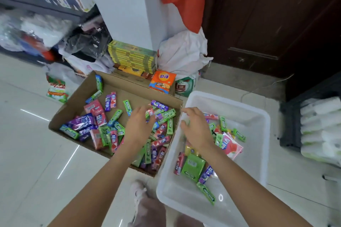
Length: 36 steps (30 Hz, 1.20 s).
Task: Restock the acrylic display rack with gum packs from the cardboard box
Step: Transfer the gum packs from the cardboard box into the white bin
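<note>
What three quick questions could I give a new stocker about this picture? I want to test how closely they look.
1. True or false: the cardboard box stands to the left of the clear plastic bin.
2. Which hand is over the bin? A) left hand B) right hand C) neither
3. Fill in: the orange snack packet leans at the box's ____ edge.

Key: 1 true; 2 B; 3 far. Note: whether either hand already grips a gum pack cannot be told from this view.
</note>
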### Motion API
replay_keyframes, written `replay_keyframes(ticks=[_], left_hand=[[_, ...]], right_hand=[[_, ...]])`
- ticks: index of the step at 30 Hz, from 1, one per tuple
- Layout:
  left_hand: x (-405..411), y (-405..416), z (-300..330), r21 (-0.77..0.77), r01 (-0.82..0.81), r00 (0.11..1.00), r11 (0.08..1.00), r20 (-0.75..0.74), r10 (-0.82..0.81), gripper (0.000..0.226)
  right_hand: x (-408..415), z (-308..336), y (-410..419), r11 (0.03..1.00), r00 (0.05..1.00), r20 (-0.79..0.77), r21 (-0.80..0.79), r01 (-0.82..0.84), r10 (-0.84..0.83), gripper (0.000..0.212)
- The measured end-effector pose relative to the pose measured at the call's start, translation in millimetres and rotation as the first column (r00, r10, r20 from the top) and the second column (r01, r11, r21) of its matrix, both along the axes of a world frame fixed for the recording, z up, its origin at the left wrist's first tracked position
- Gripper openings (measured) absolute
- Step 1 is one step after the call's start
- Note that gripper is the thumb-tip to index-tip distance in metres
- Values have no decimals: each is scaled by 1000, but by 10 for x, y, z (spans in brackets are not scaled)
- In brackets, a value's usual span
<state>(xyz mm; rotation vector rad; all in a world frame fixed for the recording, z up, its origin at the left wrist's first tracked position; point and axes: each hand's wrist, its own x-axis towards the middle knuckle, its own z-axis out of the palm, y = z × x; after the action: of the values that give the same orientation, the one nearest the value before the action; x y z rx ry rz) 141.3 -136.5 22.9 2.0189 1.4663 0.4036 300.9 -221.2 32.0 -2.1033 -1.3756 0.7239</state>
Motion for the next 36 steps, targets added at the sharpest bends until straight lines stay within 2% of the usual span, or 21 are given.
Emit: replay_keyframes(ticks=[4, 7, 10, 15, 18, 22, 25, 29, 32, 36], left_hand=[[-722, 507, -51, -24, -153, 988, 988, -38, 152, 31], [-1179, 937, -129, -56, -177, 977, 983, -132, 169, 33], [-1490, 1338, -248, -106, -120, 971, 987, -218, 95, 47], [-1678, 1829, -515, -264, 65, 958, 962, -254, -134, 73], [-1677, 1945, -652, -280, 141, 935, 950, -278, -221, 76], [-1664, 1959, -788, -221, 246, 898, 944, -314, -308, 72], [-1656, 1993, -832, -213, 300, 892, 930, -283, -353, 72], [-1628, 2033, -852, -283, 332, 891, 900, -219, -398, 74], [-1627, 2057, -840, -242, 324, 907, 915, -196, -373, 67], [-1701, 2035, -821, -152, 271, 915, 951, -265, -303, 56]], right_hand=[[-582, -41, 564, 993, 993, 22, -19, -113, 113, 42], [-1019, -142, 1003, 982, 984, 23, -78, -172, 174, 42], [-1369, -264, 1421, 969, 973, 61, -130, -211, 221, 45], [-1723, -553, 1992, 904, 932, 84, -290, -315, 352, 58], [-1860, -712, 2200, 858, 901, 118, -377, -348, 417, 63], [-1927, -882, 2251, 785, 818, 203, -473, -400, 539, 74], [-1856, -924, 2154, 818, 822, 292, -481, -316, 489, 84], [-1674, -857, 2044, 847, 831, 362, -485, -218, 422, 72], [-1651, -807, 2137, 870, 872, 304, -435, -233, 385, 55], [-1830, -823, 2460, 944, 978, -32, -255, -209, 208, 52]])
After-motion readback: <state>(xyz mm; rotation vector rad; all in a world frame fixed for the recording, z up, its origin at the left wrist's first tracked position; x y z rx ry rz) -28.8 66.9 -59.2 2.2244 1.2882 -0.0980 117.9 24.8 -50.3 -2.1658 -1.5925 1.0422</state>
